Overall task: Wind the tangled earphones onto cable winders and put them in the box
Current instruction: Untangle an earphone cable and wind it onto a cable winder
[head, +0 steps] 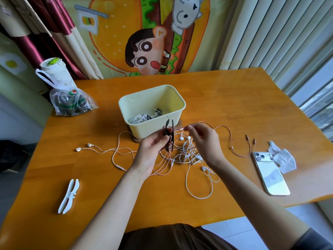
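My left hand (pixel 150 150) grips a black cable winder (pixel 169 135) upright above the table, just in front of the pale yellow box (pixel 152 98). My right hand (pixel 201 139) pinches a pink cable (pixel 227 127) right beside the winder. That cable trails right to three plugs near the phone. Under both hands lies a tangle of white and pink earphones (pixel 182 154), with one pair of white earbuds (pixel 84 147) stretched out to the left. A white cable winder (pixel 69 195) lies at the front left. Wound earphones (pixel 146 116) sit inside the box.
A white phone (pixel 270 175) lies face down at the right, beside a crumpled tissue (pixel 282 157). A plastic bag (pixel 71 102) and a white cup (pixel 54 69) stand at the back left. The wooden table (pixel 225 98) ends close on the right.
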A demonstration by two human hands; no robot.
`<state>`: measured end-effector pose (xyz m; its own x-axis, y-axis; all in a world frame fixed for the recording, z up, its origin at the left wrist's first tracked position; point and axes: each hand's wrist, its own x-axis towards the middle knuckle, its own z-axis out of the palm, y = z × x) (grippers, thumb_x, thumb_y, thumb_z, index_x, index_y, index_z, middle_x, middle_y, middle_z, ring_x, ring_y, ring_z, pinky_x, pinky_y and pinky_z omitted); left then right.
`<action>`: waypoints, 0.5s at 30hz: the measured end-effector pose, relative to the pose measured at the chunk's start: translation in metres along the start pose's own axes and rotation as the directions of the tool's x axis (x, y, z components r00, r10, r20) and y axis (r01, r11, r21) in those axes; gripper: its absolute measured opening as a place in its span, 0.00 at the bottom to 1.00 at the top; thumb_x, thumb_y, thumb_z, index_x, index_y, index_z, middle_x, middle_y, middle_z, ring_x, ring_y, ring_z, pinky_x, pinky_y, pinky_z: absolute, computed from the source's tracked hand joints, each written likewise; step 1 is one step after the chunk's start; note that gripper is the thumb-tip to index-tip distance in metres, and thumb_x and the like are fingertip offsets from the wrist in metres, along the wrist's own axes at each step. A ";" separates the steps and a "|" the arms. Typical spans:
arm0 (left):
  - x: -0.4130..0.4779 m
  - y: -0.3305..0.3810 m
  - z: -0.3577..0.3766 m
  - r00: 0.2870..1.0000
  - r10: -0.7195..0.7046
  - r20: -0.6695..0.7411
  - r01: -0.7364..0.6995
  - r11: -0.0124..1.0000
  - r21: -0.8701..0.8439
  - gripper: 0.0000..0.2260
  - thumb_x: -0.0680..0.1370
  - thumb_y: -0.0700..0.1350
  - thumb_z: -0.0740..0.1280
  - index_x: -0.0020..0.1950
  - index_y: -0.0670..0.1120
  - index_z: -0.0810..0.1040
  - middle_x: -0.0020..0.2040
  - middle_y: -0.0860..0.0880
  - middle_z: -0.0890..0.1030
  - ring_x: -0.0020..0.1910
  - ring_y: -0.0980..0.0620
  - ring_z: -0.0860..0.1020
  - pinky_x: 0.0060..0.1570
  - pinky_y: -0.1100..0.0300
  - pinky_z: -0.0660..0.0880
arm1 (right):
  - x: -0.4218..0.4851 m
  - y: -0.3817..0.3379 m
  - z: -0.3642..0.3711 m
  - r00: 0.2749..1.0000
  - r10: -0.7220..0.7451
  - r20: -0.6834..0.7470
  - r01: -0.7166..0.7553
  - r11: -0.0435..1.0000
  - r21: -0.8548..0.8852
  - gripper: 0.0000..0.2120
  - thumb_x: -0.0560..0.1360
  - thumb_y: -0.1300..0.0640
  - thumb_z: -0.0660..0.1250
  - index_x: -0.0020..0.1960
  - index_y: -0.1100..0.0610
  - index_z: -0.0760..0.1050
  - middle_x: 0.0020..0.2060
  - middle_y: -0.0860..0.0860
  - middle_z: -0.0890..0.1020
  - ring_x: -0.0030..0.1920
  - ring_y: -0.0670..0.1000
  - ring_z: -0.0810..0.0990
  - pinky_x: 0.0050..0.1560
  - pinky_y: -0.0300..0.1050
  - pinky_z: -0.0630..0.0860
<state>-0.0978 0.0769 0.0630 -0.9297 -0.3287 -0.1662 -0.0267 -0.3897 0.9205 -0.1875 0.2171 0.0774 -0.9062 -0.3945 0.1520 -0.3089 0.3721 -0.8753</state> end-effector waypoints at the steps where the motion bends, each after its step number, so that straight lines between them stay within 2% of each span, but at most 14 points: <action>1: 0.000 0.000 0.000 1.000 0.001 -0.005 -0.001 1.000 -0.008 0.16 0.71 0.43 0.67 0.58 0.46 0.79 0.59 0.45 0.81 0.57 0.50 0.78 0.55 0.61 0.76 | -0.001 0.002 0.001 1.000 0.009 0.015 -0.009 1.000 -0.007 0.09 0.78 0.54 0.63 0.46 0.55 0.80 0.34 0.47 0.79 0.33 0.42 0.74 0.33 0.35 0.68; 5: -0.002 0.003 0.006 1.000 0.015 0.019 -0.014 0.999 -0.048 0.18 0.70 0.43 0.67 0.60 0.45 0.79 0.61 0.44 0.80 0.60 0.50 0.77 0.60 0.57 0.74 | -0.003 0.007 0.006 0.992 0.071 0.103 -0.075 0.996 0.036 0.09 0.78 0.56 0.63 0.44 0.57 0.80 0.29 0.42 0.75 0.27 0.37 0.72 0.28 0.29 0.65; 9: -0.001 0.006 0.011 1.000 0.023 0.022 -0.021 0.994 -0.105 0.17 0.71 0.43 0.66 0.60 0.45 0.78 0.54 0.48 0.82 0.55 0.53 0.78 0.59 0.56 0.73 | -0.007 0.011 0.018 0.985 0.112 0.131 -0.132 0.979 0.154 0.06 0.78 0.58 0.64 0.43 0.58 0.75 0.27 0.45 0.76 0.25 0.39 0.71 0.30 0.35 0.66; 11: 0.001 0.008 0.012 0.999 0.023 0.023 -0.019 0.990 -0.139 0.18 0.71 0.42 0.65 0.61 0.45 0.77 0.52 0.50 0.83 0.53 0.54 0.80 0.57 0.57 0.74 | -0.011 0.011 0.025 0.978 0.099 0.184 -0.129 0.979 0.160 0.08 0.78 0.58 0.63 0.40 0.57 0.74 0.27 0.45 0.76 0.25 0.40 0.71 0.30 0.34 0.65; 15: 0.002 0.010 0.010 1.000 -0.009 -0.023 0.004 0.978 -0.210 0.23 0.71 0.43 0.64 0.67 0.41 0.73 0.56 0.48 0.82 0.54 0.53 0.79 0.57 0.55 0.74 | -0.019 0.006 0.032 0.956 0.091 0.279 -0.148 0.970 0.191 0.11 0.79 0.58 0.62 0.38 0.58 0.74 0.26 0.46 0.75 0.24 0.40 0.69 0.27 0.31 0.63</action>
<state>-0.1040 0.0813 0.0752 -0.9207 -0.3448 -0.1829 0.0471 -0.5633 0.8249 -0.1634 0.1998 0.0544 -0.8137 -0.5779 -0.0622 -0.1106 0.2590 -0.9595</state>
